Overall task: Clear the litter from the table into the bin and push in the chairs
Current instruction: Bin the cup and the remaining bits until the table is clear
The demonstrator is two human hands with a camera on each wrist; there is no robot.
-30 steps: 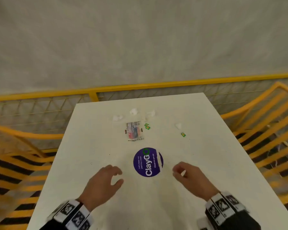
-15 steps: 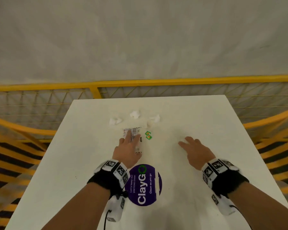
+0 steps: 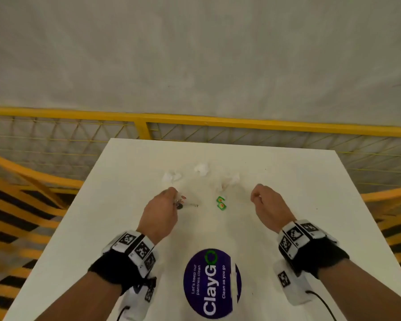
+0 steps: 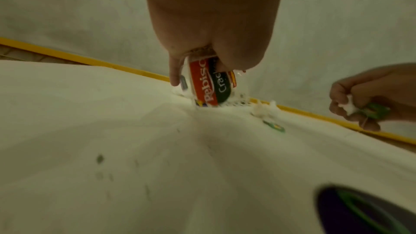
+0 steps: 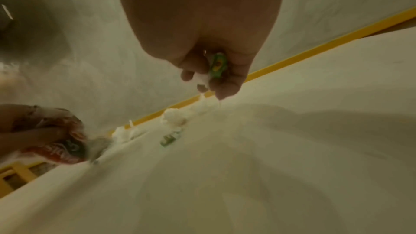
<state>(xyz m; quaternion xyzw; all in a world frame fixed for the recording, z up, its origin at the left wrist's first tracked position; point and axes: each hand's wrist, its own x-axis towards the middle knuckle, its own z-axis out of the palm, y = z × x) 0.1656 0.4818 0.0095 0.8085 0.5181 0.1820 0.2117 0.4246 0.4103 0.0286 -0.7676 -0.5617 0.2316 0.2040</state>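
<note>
The left hand (image 3: 159, 213) is closed around a cracker wrapper (image 4: 208, 84), pinching it at the top edge while its lower end touches the tabletop (image 3: 287, 205). The right hand (image 3: 267, 205) is curled around a green sweet wrapper (image 5: 217, 65) and a scrap of white tissue (image 5: 201, 78), held clear of the surface. The cracker wrapper is thin printed film; it is judged light, limp and somewhat slick, so a pinch across a crumpled fold should hold better than a flat grip. The remaining litter lies just beyond the hands: three tissue wads, one at the left (image 3: 171, 176), one in the middle (image 3: 202, 169) and one at the right (image 3: 229, 180), and two small green sweet wrappers (image 3: 221, 203) between the hands. The tissue is judged soft, nearly weightless and liable to shed, so each wad is best gathered whole. The small wrappers lie flat and may need a fingernail under an edge. A round purple sticker (image 3: 212, 283) is fixed to the near part of the tabletop and is not litter. Yellow chairs (image 3: 14, 205) stand at both sides and a yellow railing (image 3: 218, 122) runs behind the far edge. No bin is in view. Nothing blocks the reach to the litter, but both hands are already occupied.
</note>
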